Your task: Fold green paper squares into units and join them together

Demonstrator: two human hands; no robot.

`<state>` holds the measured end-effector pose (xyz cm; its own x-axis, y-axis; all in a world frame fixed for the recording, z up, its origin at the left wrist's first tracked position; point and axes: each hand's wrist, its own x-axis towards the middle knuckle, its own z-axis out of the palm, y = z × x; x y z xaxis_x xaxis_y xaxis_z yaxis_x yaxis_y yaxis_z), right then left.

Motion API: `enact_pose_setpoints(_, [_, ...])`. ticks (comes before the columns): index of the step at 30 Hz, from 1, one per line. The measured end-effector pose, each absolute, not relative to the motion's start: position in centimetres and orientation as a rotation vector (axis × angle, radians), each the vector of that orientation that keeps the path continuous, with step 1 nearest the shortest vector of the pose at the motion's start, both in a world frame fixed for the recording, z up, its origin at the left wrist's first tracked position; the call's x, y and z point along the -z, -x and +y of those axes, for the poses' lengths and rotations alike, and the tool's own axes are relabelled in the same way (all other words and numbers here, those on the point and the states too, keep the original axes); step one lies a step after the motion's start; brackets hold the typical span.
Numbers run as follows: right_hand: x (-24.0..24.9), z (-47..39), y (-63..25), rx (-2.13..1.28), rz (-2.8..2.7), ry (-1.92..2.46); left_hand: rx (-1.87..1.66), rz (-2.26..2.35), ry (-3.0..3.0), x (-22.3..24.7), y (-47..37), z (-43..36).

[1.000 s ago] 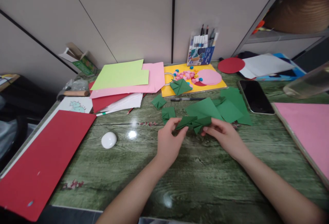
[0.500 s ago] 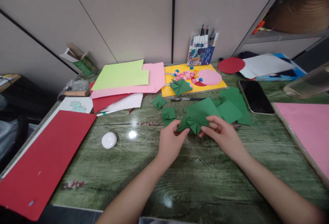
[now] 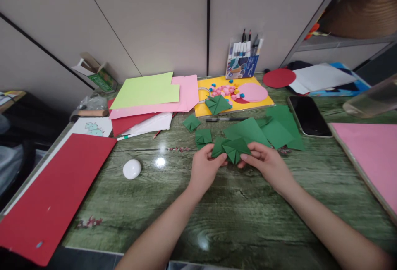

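Note:
Between my hands is a folded green paper piece (image 3: pixel 235 149) with pleats fanning from its lower point. My left hand (image 3: pixel 205 166) pinches its left side, thumb in front and fingers behind. The right side is gripped by my right hand (image 3: pixel 267 163) in the same way. Just beyond lie a folded green square (image 3: pixel 203 136), a smaller pleated green piece (image 3: pixel 191 123) and another green pleated piece (image 3: pixel 217 104) on a yellow sheet (image 3: pixel 203 110). Flat green paper sheets (image 3: pixel 279 133) overlap behind my right hand.
A white rounded object (image 3: pixel 132 169) and a large red sheet (image 3: pixel 58 191) lie to the left. Lime paper (image 3: pixel 145 92) tops a stack at the back. A phone (image 3: pixel 309 116), a pen (image 3: pixel 226 119), a marker pack (image 3: pixel 243 61) and a pink sheet (image 3: pixel 369 154) surround the work area.
The folded green paper has been levelled and tipped slightly, so its pleated front faces me more squarely. Both hands keep their hold, with only small finger shifts.

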<state>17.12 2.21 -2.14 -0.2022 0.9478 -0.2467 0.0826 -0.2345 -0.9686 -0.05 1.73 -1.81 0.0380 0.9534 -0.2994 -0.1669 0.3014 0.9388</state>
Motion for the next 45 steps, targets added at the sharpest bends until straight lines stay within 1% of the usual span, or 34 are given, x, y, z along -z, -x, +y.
enact_pose_setpoints(6, [2.7,2.1,-17.1,-1.561,-1.160,1.296,-1.018,1.238,-0.938,1.7,0.2,1.7])
enact_pose_setpoints(22, [3.6,1.7,-16.5,-1.455,-1.013,1.267,-0.993,1.212,-0.882,1.8,-0.1,1.5])
enact_pose_setpoints(35, [2.6,2.1,-17.1,-1.430,-1.288,1.358,-1.028,1.173,-0.839,1.9,-0.1,1.6])
enact_pose_setpoints(45, [2.2,2.1,-17.3,-1.426,-1.375,1.391,-1.030,1.164,-0.830,2.0,0.0,1.5])
